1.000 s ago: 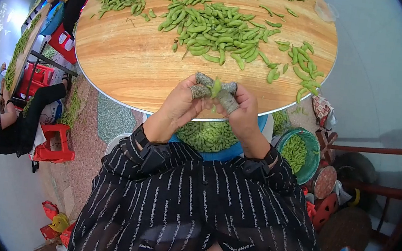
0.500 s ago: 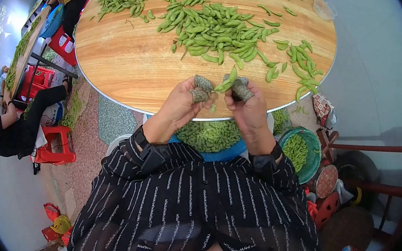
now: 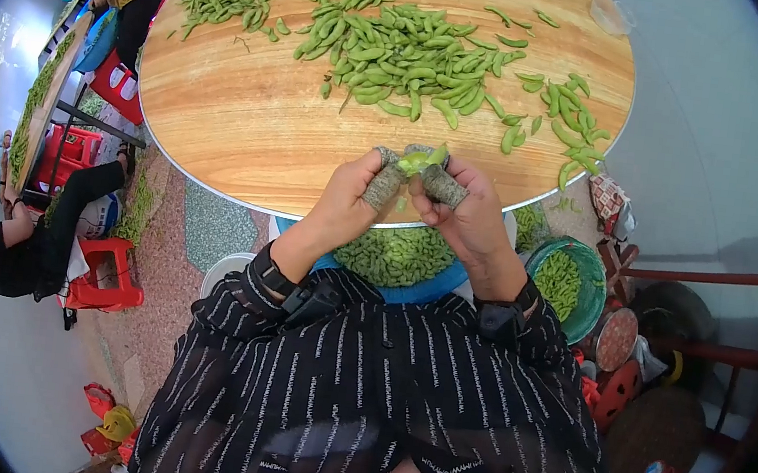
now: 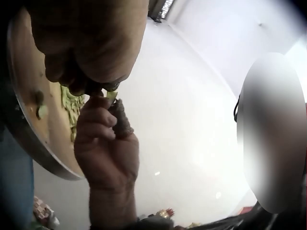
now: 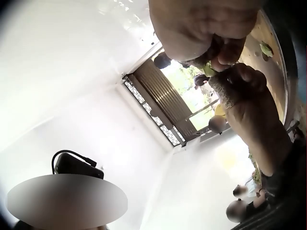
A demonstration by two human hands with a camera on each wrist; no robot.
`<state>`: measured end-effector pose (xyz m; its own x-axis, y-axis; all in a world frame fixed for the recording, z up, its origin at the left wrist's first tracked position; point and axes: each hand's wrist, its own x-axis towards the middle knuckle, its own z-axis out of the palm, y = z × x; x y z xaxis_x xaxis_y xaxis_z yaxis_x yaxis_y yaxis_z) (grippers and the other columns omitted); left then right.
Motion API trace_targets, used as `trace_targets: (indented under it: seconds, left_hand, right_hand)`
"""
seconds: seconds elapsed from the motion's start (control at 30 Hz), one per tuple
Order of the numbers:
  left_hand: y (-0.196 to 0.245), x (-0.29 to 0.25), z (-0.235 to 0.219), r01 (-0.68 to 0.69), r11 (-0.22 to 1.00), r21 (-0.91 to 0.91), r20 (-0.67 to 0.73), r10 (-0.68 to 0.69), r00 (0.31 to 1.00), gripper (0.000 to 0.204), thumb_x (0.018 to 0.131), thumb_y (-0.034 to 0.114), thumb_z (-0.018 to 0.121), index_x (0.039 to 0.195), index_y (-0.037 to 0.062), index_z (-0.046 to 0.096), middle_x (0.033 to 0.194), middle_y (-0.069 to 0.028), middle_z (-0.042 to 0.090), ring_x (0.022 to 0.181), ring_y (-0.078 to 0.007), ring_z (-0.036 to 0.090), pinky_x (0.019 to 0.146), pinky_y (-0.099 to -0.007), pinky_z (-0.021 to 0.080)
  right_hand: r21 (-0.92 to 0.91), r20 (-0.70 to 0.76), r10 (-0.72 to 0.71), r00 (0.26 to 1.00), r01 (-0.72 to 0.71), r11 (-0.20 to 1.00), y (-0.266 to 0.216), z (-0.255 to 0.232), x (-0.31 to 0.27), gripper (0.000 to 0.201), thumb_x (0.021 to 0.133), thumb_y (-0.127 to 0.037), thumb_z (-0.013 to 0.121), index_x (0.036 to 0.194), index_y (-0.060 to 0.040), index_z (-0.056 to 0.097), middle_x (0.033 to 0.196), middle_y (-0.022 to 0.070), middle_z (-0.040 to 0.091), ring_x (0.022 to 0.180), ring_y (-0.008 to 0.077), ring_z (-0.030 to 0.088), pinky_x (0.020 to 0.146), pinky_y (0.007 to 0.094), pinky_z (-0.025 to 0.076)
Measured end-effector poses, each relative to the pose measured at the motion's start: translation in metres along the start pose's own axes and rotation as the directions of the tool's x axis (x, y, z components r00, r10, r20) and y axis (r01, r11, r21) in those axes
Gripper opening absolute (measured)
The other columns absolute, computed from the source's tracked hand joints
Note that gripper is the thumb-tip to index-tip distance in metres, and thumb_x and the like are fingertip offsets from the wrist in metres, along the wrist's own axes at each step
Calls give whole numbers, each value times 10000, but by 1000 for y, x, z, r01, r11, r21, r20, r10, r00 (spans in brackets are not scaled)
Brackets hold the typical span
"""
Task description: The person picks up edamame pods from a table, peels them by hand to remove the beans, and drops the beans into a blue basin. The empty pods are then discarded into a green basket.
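Observation:
Both hands meet over the near edge of the round wooden table [image 3: 223, 125], a green pod [image 3: 418, 161] between their fingertips. Grey wraps cover thumbs and forefingers. The left hand [image 3: 349, 198] pinches the pod from the left, the right hand [image 3: 475, 218] from the right. In the left wrist view the right hand [image 4: 109, 139] rises from below to the pod [image 4: 112, 95]; the right wrist view has the left hand [image 5: 252, 103] at the same pod [image 5: 209, 70]. A heap of pods [image 3: 399, 57] lies beyond the hands. Below them is a blue basin [image 3: 434, 287] of pods.
A green basket [image 3: 592, 303] of pods stands at the right, by stools and a red-brown rail [image 3: 710, 281]. Loose pods [image 3: 574, 128] lie on the table's right side. At the left, other people [image 3: 9, 246] sit by another table, near a red stool [image 3: 104, 272].
The hands, slightly apart half a second ago, have come together again at the pod. The left hand has shifted slightly right and up, and the pod now lies lower and flatter between the fingers.

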<state>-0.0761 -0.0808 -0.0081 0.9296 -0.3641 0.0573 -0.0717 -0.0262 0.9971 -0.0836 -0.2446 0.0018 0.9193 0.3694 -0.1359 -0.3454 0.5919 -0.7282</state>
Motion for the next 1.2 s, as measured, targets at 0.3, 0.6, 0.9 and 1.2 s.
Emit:
trace_targets:
  seconds: [0.3,0.6,0.9,1.2]
  left_hand:
    - [11,-5,1,-111,917,383,65,93,994,182,724,32,499,904,14,474,763,-179,532,739,-360,535,625,-355,430]
    - [0,-4,-2,240,945,-222,161,-208,965,163,838,179,497,832,18,476,627,5,479,568,-93,473,511,-210,377]
    - [0,1,-1,-390,512,765,123,479,869,193,787,209,552,818,34,475,612,-114,512,563,-292,531,462,-341,395]
    - [-5,-5,4,164,933,-321,-35,-185,982,177,841,206,508,858,31,488,598,46,428,496,-51,396,433,-202,317]
  right_hand:
    - [-133,66,-42,997,50,990,0,-7,-2,111,823,-102,518,885,-14,543,700,18,549,550,49,484,456,162,377]
    - [-411,34,-136,990,138,901,7,-3,-2,127,792,-18,488,905,0,544,725,-4,527,581,50,454,509,180,354]
    - [-361,-13,-126,992,113,926,11,0,-1,161,767,27,462,905,1,540,741,0,534,592,55,454,522,184,360]
    - [-634,262,-381,887,456,625,12,-2,3,147,734,21,469,872,29,522,721,78,554,642,127,486,587,253,403]
